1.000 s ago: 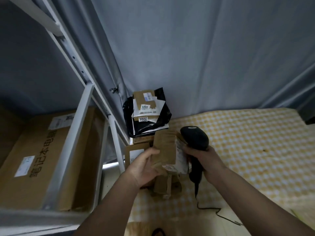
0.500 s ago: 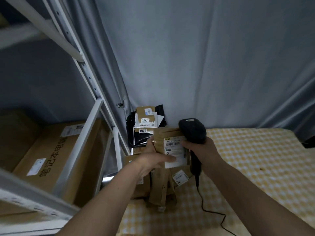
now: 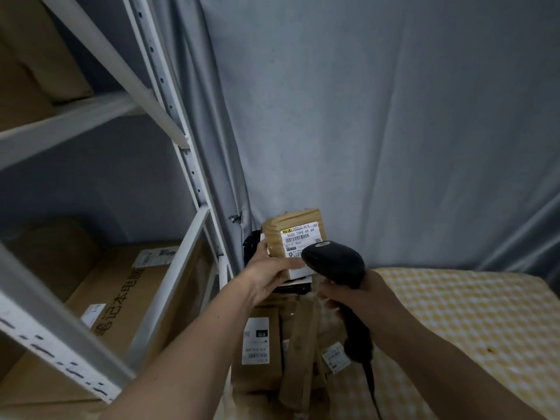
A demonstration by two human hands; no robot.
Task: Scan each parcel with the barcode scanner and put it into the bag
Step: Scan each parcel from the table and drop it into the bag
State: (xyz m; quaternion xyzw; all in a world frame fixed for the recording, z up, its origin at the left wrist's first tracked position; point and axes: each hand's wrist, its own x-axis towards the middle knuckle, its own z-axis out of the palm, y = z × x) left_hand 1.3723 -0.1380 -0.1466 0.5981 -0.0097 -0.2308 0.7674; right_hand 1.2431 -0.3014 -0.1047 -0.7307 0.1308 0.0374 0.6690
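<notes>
Facing the camera, the upright brown parcel (image 3: pixel 290 237) is gripped by the left hand (image 3: pixel 269 274); the barcode scanner (image 3: pixel 336 263), just beside its label, is clasped by the right hand (image 3: pixel 360 295).

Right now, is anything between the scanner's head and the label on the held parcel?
No. In the head view the barcode scanner overlaps the parcel's label; nothing sits between.

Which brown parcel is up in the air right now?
The small brown parcel gripped by the left hand, its white label facing the scanner. The other brown parcels lie lower down on the checked cloth.
</notes>
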